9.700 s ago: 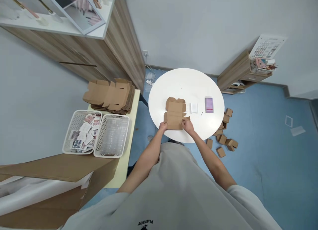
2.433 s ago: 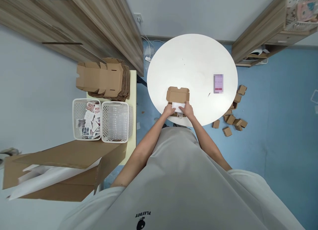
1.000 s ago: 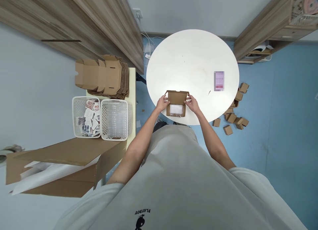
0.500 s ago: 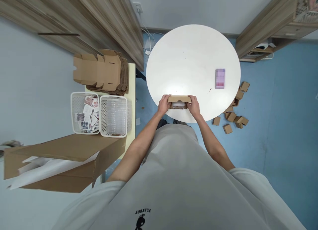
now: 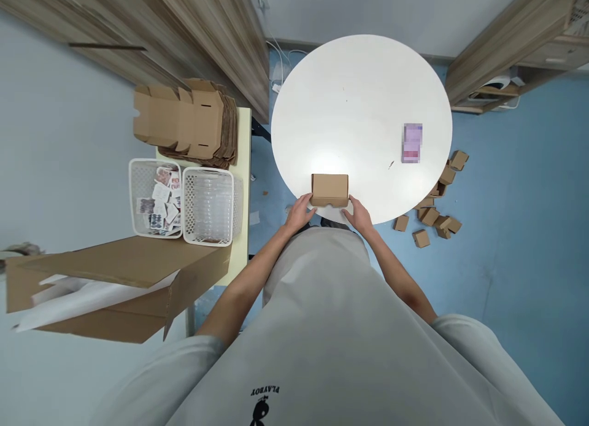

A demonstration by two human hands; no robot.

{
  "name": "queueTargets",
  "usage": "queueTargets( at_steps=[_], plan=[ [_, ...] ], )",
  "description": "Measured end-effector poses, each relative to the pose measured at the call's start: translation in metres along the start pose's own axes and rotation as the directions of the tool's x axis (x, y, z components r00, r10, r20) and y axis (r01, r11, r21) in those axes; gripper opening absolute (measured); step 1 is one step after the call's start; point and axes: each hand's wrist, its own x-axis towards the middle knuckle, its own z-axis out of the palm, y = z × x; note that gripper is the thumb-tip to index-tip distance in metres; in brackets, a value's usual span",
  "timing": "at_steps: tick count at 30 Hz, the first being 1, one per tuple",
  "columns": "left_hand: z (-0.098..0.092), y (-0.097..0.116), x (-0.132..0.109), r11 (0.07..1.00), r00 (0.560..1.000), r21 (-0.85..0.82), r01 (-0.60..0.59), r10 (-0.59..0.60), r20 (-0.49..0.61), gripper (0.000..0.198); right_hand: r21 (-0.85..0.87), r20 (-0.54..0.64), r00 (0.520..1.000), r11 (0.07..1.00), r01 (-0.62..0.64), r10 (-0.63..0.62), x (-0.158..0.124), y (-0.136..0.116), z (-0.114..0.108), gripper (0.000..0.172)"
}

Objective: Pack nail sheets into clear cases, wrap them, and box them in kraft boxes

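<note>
A small brown cardboard box point(image 5: 330, 186) sits near the front edge of the round white table point(image 5: 359, 107), its lid folded down over the top. A notch shows in the middle of its front edge. At the box's front left corner is my left hand point(image 5: 299, 213), fingertips against the side and thumb spread inward. My right hand point(image 5: 359, 215) mirrors it at the front right corner, with its thumb apart from the fingers. Neither hand is wrapped around the box. What lies inside is hidden.
On the left side table stand flattened cardboard boxes point(image 5: 179, 122), a white basket point(image 5: 133, 199) of printed packets and another basket point(image 5: 184, 205) with clear plastic items. A large open carton point(image 5: 115, 260) is nearer me. Several small boxes point(image 5: 429, 216) lie on the floor. A blurred purple item point(image 5: 412, 142) rests on the table.
The box's lid has come down, covering the pale contents that showed at the front. Both hands have slid toward me to the front corners and their grip has loosened.
</note>
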Motion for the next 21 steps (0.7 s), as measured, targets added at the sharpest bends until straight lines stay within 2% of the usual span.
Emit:
queueTargets(
  at_steps=[5,10,16,21],
  plan=[
    [0.017,-0.003,0.008,0.97,0.986,-0.181,0.163,-0.169,-0.016,0.053,0.107,0.037,0.995,0.99,-0.097,0.093,0.012,0.003,-0.001,0.052],
    [0.033,-0.008,0.02,0.907,0.954,-0.329,0.264,-0.297,-0.052,0.047,0.084,0.06,0.986,0.983,-0.161,0.156,0.028,-0.005,-0.004,0.049],
    [0.043,-0.008,0.024,0.912,0.938,-0.282,0.298,-0.334,-0.09,0.046,0.03,0.068,0.977,0.978,-0.204,0.202,0.035,-0.007,-0.006,0.044],
    [0.047,-0.004,0.021,0.923,0.936,-0.208,0.323,-0.344,-0.074,0.033,-0.044,0.072,0.974,0.976,-0.213,0.215,0.037,-0.007,-0.008,0.044]
  ],
)
